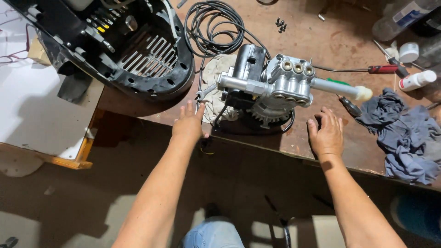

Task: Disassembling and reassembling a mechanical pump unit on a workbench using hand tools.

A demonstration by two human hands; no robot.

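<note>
**Both hands open at the bench edge, pump unit between them**

While the pump assembly sits on the brown workbench, both hands are empty and spread on either side of it. The left hand lies flat at the bench edge, just left of the pump, fingers apart and gripping nothing, its fingertips close to a small wrench and a pale cloth tucked under the pump's left end. The right hand rests open just right of the pump and nearer the bench edge, fingers loosely splayed, holding nothing.

Behind the pump and to its left stands a black plastic housing with a slotted grille; a coiled black cable lies directly behind the pump. To the pump's right are a red-handled screwdriver, a dark-handled screwdriver, a white bottle and crumpled blue-grey rags.

To handle the pump well from here, I judge that both palms should take its metal body rather than the protruding tube, lifting evenly so the trailing cable does not snag.
</note>
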